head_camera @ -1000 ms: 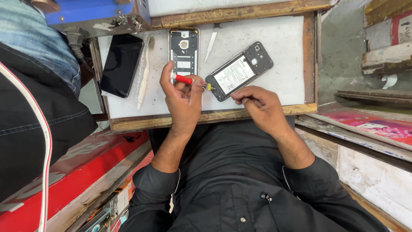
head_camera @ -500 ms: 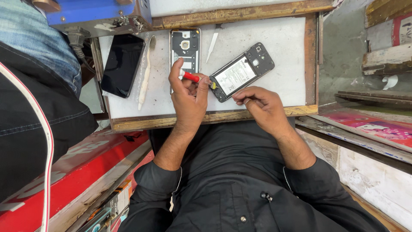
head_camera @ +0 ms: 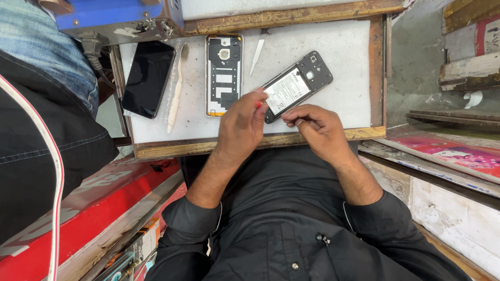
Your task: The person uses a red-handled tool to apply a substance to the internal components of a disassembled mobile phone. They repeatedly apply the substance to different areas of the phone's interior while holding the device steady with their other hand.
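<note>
The left hand [head_camera: 242, 125] is closed on a small red tool [head_camera: 258, 104], its tip at the open phone [head_camera: 296, 86]. The right hand [head_camera: 317, 127] pinches at the phone's near end. The phone lies on the desk [head_camera: 344, 57], its back already off, battery showing. At eleven o'clock lies the back cover [head_camera: 224, 75], then a black phone [head_camera: 148, 78].

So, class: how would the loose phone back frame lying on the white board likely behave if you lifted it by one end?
The back frame looks thin with many cut-outs, so probably light and slightly bendy. It lies flat, so it is unlikely to roll, though it might slide on the smooth white board.
</note>
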Motion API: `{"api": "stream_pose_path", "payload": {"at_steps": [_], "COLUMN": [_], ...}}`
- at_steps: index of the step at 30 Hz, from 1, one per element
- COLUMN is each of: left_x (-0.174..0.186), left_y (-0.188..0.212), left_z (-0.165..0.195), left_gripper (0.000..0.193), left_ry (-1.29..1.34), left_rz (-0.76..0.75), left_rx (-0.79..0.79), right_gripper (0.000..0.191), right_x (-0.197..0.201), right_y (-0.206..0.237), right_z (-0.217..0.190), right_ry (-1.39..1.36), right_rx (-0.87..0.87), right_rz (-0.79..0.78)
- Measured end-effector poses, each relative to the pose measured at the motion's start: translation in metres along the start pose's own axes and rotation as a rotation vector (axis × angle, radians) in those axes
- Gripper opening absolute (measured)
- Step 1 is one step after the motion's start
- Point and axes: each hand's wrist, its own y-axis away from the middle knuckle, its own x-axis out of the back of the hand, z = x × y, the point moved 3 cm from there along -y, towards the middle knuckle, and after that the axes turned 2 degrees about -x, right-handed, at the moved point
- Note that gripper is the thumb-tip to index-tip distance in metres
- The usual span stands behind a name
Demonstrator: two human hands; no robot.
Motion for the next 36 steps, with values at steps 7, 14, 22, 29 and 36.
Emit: {"api": "stream_pose_path", "payload": {"at_steps": [7,14,22,29,36], "left_x": [0.015,0.012,0.010,0.008,0.006], "left_y": [-0.022,-0.014,0.000,0.006,0.007], "left_z": [0.009,-0.004,-0.013,-0.018,-0.020], "left_gripper": [0.056,0.058,0.058,0.060,0.060], "left_ry": [-0.078,-0.078,-0.011,0.007,-0.001], "left_rz": [-0.109,0.003,0.102,0.112,0.104], "left_rx": [-0.052,-0.007,-0.021,0.002,-0.033], "right_gripper": [0.030,0.030,0.030,0.030,0.028], "right_x": [-0.001,-0.002,-0.003,-0.002,-0.001], "right_y": [0.000,0.000,-0.001,0.000,-0.001], "right_z": [-0.001,-0.002,-0.004,-0.003,-0.001], "right_ry": [0.019,0.033,0.041,0.060,0.065], "right_rx": [-0.004,0.009,0.016,0.011,0.028], "right_rz": [0.011,0.017,0.009,0.012,-0.001]}}
